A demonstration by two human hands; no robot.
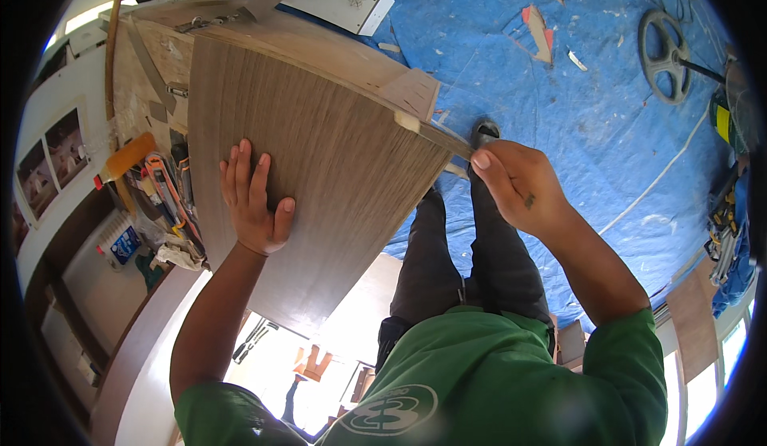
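A large board faced in grey-brown wood-grain laminate [335, 150] fills the middle of the view, tilted away from me. My left hand [254, 202] lies flat on its face with the fingers spread. My right hand [518, 186] pinches a thin strip of edge banding [443, 137] that runs off the board's right corner, thumb on top. A pale raw wood block [411, 92] shows at that corner.
A blue tarpaulin [575, 102] covers the floor, littered with wood scraps. A round black wheel-like tool [665, 54] lies at the upper right. Hand tools, among them an orange-handled one [128, 157], crowd the bench at left. My dark trousers and shoe [483, 132] are below the board.
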